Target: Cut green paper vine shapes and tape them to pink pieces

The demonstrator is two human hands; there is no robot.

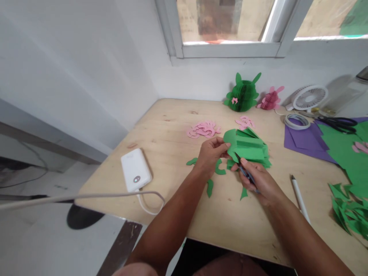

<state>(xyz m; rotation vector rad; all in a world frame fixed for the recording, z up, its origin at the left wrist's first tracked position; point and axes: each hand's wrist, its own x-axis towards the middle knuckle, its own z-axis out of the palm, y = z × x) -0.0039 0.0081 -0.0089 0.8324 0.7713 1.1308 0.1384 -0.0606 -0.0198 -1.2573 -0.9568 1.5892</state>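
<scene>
My left hand pinches the left edge of a folded piece of green paper above the wooden table. In my right hand is a pair of dark-handled scissors, its tip at the paper's lower left edge. Curved green cut-outs, one a C-shape and another a wavy strip, lie under my left hand. A small green scrap rests below the scissors. Beyond the paper are a heap of pink cut-outs and a smaller pink group.
Along the wall stand a green paper figure, a pink one and a white fan. To the right are tape, black scissors, purple sheets, green scraps and a pen. A corded power bank lies left.
</scene>
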